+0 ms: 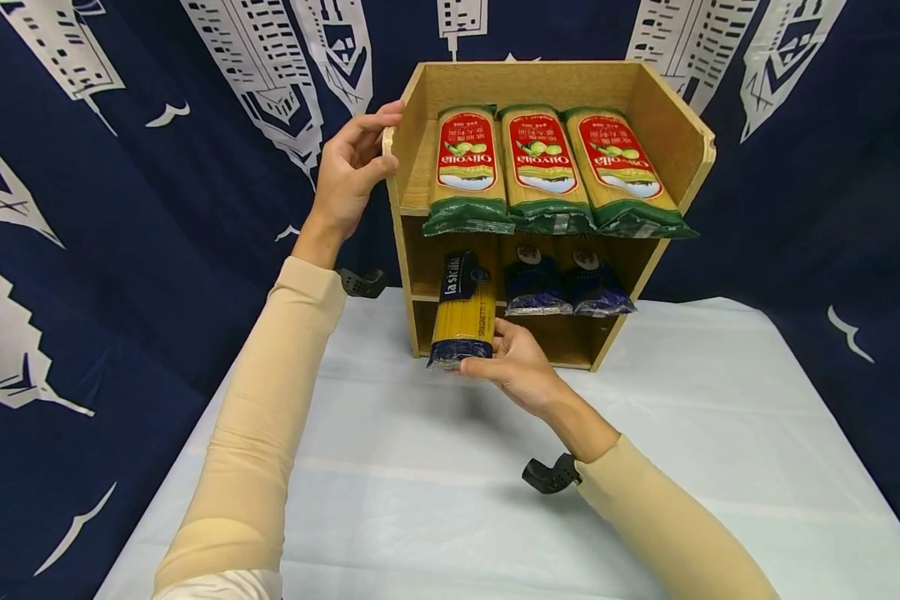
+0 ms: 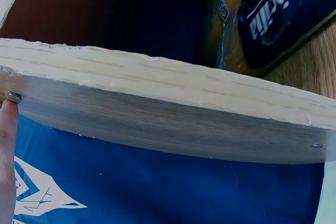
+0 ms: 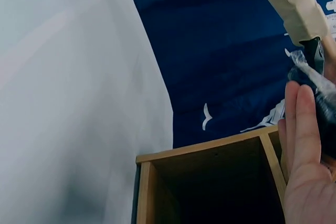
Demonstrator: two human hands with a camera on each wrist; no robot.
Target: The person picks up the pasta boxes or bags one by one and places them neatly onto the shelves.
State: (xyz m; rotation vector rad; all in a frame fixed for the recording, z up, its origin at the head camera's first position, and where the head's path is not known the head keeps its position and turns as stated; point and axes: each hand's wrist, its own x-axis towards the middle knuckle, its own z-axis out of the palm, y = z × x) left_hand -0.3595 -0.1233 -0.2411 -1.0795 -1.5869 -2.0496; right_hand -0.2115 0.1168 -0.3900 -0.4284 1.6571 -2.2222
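My left hand (image 1: 348,167) grips the left side panel of a wooden shelf unit (image 1: 663,125) near its top, thumb at the front edge. In the left wrist view, one fingertip lies against the outer face of that side panel (image 2: 157,114). My right hand (image 1: 525,371) holds the near end of a yellow spaghetti pack (image 1: 465,312) with dark blue ends, thumb on top. The pack tilts down toward me, its far end within the left of the middle shelf. The right wrist view shows straight fingers (image 3: 307,124) against the pack's crinkled dark end (image 3: 325,108).
On the top shelf lie three noodle packs with red labels and green ends, among them a middle one (image 1: 543,154). Two packs with purple-blue ends (image 1: 536,287) sit on the middle shelf. A white-covered table (image 1: 390,483) bears the unit; a dark blue printed cloth (image 1: 157,208) hangs behind.
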